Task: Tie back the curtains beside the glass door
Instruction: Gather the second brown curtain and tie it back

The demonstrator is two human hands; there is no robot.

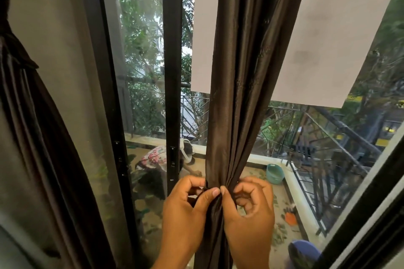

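Fingers [215, 192] of both your hands pinch the gathered brown curtain [247, 72] at its narrowest point, thumbs meeting in front, the cloth running between your left hand [185, 209] and right hand [249, 209]. Ease either pinch and the slippery folds may fan out before the knot or tie holds.

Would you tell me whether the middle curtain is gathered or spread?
Gathered: the middle curtain hangs as a narrow bunch, pinched between the left hand and right hand.
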